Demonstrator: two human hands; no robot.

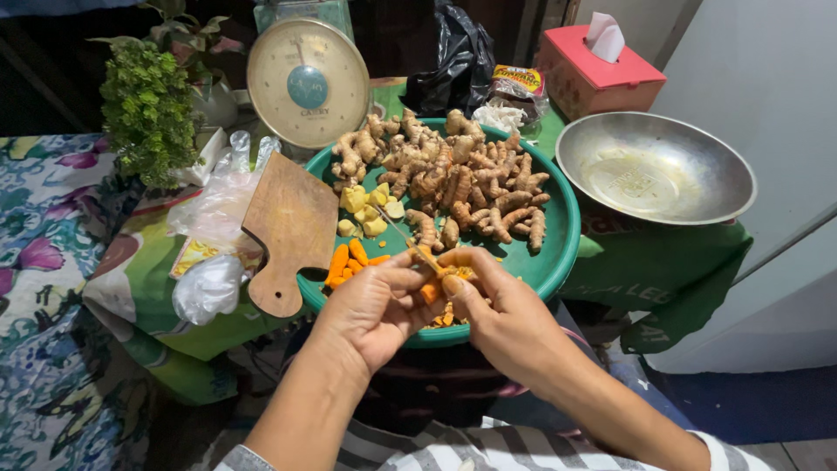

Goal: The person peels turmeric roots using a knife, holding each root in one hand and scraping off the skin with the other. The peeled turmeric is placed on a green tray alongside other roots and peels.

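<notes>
My left hand [375,305] and my right hand [493,305] meet over the near rim of a green round tray [562,235]. Between their fingertips is an orange turmeric piece [430,290], which my left hand pinches. A small knife [410,242] with a thin blade sticks out from my right hand toward the tray's middle. A heap of unpeeled turmeric roots [453,174] fills the far half of the tray. Peeled orange pieces [349,262] lie at the near left, and yellow cut chunks [366,209] sit behind them.
A wooden cutting board [292,227] leans on the tray's left rim. Behind it stands a dial kitchen scale [307,83]. A steel bowl [654,166] sits at the right, a red tissue box [597,74] behind it. Plastic bags [209,288] and a green plant [148,109] are at the left.
</notes>
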